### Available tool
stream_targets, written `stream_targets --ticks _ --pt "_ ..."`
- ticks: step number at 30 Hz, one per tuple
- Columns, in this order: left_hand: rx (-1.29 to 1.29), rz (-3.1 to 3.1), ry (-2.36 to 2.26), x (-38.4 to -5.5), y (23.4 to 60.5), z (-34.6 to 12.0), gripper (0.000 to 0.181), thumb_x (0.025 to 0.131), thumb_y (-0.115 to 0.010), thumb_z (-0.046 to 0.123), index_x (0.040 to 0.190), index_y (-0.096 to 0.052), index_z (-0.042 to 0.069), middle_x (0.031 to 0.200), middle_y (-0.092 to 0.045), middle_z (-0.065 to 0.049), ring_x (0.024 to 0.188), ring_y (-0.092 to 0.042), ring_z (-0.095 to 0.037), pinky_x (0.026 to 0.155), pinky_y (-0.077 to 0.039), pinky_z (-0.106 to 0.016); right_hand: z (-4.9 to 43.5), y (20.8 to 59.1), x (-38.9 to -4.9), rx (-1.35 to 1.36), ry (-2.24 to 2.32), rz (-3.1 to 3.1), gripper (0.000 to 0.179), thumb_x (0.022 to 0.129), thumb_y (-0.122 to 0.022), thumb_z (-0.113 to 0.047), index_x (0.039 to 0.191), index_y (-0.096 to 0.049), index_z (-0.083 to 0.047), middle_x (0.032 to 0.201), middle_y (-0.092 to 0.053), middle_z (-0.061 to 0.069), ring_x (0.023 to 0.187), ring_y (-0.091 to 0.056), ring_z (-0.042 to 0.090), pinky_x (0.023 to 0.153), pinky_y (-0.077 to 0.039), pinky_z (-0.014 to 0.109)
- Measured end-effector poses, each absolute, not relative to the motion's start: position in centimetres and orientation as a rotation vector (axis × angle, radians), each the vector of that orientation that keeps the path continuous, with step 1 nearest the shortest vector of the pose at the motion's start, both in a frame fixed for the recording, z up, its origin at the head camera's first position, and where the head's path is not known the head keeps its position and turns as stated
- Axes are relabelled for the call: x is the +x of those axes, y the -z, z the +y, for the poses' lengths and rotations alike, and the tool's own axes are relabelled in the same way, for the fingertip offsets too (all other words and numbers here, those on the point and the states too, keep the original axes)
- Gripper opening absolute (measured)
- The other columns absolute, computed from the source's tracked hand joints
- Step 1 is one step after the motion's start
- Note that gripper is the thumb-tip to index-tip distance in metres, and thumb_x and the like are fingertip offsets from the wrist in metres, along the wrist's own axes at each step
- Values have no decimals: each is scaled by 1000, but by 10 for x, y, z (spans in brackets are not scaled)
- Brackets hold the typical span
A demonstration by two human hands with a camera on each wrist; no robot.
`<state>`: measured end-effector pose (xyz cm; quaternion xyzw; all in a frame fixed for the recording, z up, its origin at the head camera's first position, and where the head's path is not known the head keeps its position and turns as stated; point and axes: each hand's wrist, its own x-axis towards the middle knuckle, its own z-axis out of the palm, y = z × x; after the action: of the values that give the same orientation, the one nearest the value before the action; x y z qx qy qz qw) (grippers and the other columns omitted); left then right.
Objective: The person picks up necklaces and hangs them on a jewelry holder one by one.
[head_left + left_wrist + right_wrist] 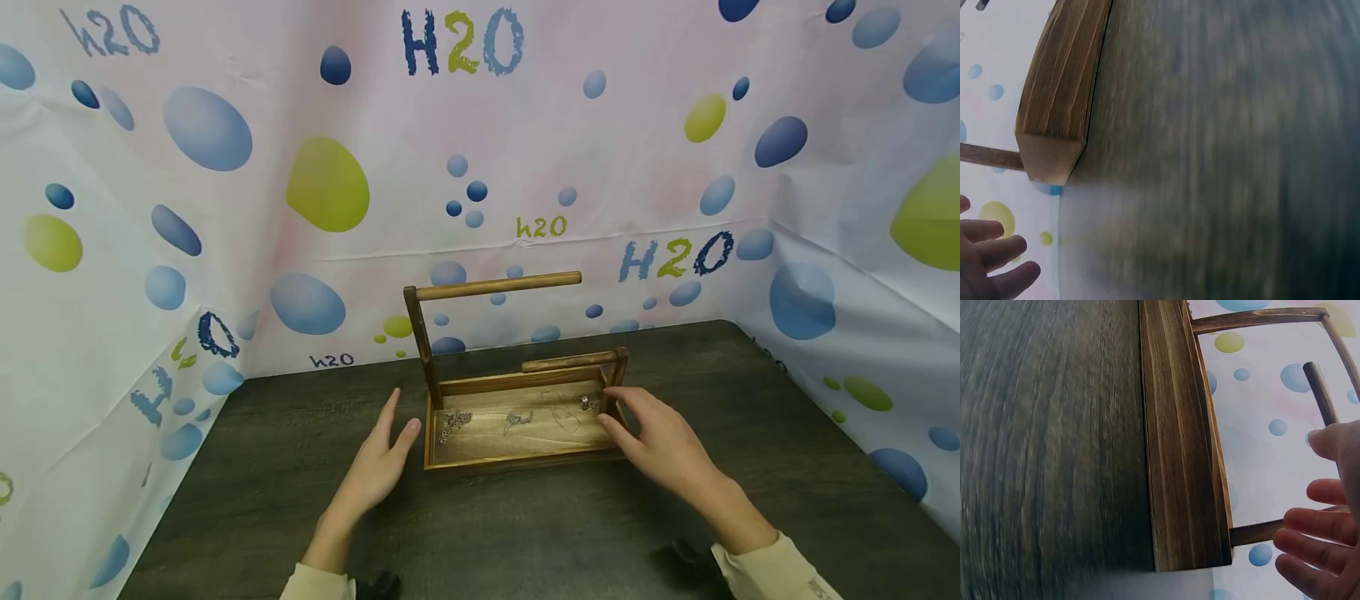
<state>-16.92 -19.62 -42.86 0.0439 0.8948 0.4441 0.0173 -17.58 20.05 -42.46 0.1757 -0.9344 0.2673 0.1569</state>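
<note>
A brown wooden jewelry stand [525, 459] sits on the table, with a shallow tray, a tall left post carrying a long bar [498, 286], and a short right post carrying a lower bar [566, 362]. Inside the tray lie a bunched silvery chain [455, 421], a smaller chain [517, 420], a fine loop and a small shiny piece that looks like a ring [585, 402]. My left hand [373, 468] is apart from the tray's left end, fingers extended. Beside the short post is my right hand [663, 437], fingers and thumb spread; contact there is unclear.
The dark wood-grain table [517, 533] meets a white curtain [420, 117] printed with blue and green drops and "H2O" lettering. This curtain stands behind the stand and along both sides. Blur covers the table in the left wrist view.
</note>
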Motion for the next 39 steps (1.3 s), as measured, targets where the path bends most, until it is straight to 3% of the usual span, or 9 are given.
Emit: stream_targets --ticks 9,17,30,39 --pt "153 2569 -1689 -175 435 -186 76 107 -44 45 163 -3 14 166 -3 -22 150 -7 -44 117 -16 -62 194 428 -181 506 -933 -2636 42 98 -68 -24 134 -59 -2 125 -65 16 108 -64 35 81 -55 53" --pt "70 2345 -1866 -177 444 -179 73 109 -45 30 163 2 12 167 -1 -20 151 -7 -42 118 -13 -61 191 435 -189 432 -1257 -2579 38 99 -67 -23 130 -61 0 113 -70 12 99 -69 26 78 -58 37" --pt "89 2174 -2044 -179 457 -168 68 107 -42 9 162 -1 7 167 -1 -17 153 -1 -35 120 -7 -58 185 445 -202 340 -1657 -2544 43 100 -65 -21 131 -59 8 114 -69 21 100 -71 31 79 -59 35" --pt "85 2189 -2072 -178 463 -164 68 101 -39 -6 160 -7 -1 166 -2 -23 152 0 -38 120 -7 -56 172 441 -212 332 -1782 -2591 48 101 -63 -22 132 -55 14 114 -68 26 100 -70 35 80 -60 37"
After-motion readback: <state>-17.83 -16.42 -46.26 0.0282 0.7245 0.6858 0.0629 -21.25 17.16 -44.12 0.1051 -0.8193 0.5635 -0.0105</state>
